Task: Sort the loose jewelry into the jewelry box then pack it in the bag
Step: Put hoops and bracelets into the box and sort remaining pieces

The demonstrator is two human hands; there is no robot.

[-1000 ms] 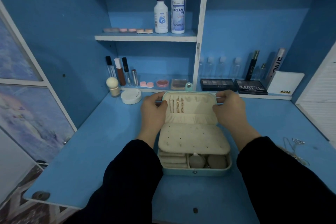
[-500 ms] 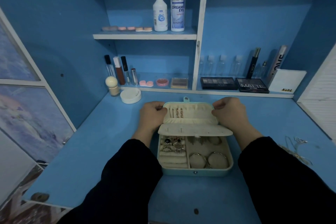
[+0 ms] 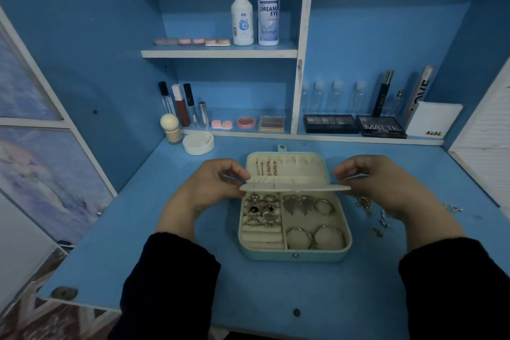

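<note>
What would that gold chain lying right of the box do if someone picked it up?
Probably floppy: the chain lies in a loose heap of small links. Likely light, being thin. It may snag the pieces beside it.

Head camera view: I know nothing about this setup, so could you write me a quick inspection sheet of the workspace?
Surface: blue desk, dimly lit.
Job's things: jewelry box open, rings and hoop earrings in its tray; divider flap lifted off the tray; loose jewelry on the desk right of the box.
Clutter: round compact and ball-capped bottle at back left.
Grippers: left hand and right hand each pinch one end of the divider flap.
Cables: nothing seen.
Surroundings: shelves with solution bottles, lip glosses, eyeshadow palettes.
</note>
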